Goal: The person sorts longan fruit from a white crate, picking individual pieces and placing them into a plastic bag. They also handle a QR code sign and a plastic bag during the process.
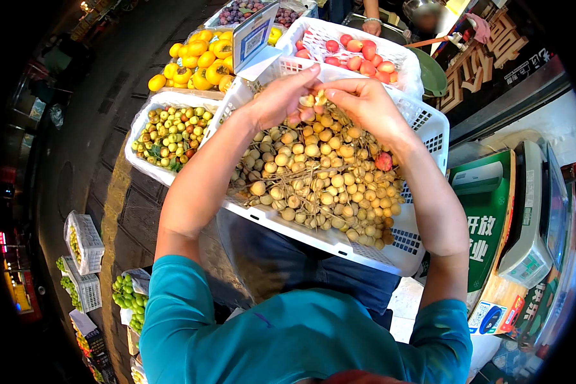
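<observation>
A white plastic basket (281, 216) in front of me holds a heap of tan longans (326, 173) with thin twigs among them. Over the far part of the heap, my left hand (285, 99) and my right hand (365, 109) meet. Between their fingertips is a small cluster of longans (313, 99), lighter yellow in places. My left fingers are curled round the cluster from the left, partly hidden behind it. On the other side, my right thumb and fingers pinch at its top. A single reddish fruit (383, 161) lies on the heap's right side.
Beyond the basket are a crate of red fruit (358, 57), orange persimmons (201, 61) and a propped sign card (255, 38). Green-brown jujubes (173, 134) sit at left. A scale (525, 217) stands at right. Another person's hand (372, 25) shows at the top.
</observation>
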Tool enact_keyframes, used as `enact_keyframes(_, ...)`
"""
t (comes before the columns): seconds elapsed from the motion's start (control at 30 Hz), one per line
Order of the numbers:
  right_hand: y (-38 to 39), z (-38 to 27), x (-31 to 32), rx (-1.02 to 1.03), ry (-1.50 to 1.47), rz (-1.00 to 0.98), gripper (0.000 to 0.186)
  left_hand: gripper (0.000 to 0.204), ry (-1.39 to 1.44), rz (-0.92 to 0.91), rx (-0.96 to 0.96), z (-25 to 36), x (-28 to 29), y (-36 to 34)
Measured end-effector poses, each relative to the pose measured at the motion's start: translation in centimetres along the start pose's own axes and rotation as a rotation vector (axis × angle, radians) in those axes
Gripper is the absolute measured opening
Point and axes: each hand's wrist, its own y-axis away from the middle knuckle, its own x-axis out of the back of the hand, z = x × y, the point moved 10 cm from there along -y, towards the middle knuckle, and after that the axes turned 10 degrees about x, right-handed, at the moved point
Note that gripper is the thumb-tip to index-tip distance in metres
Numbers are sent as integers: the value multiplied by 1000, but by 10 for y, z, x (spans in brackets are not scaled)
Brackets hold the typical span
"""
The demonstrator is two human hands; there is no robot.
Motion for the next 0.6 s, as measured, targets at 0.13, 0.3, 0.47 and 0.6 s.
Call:
enact_keyframes(0.13,0,-2,-1,1,-63,61,29,46,75,-97,31,-3,-7,7)
enact_keyframes(0.3,1,13,22,-114,-444,221,23,22,374,-59,-40,16,32,10)
enact_keyframes(0.47,3,27,24,-117,-612,277,25,18,281,45,-51,13,45,12)
enact_keyframes(0.6,-4,31,28,-106,-639,221,26,17,-113,180,-76,10,61,4)
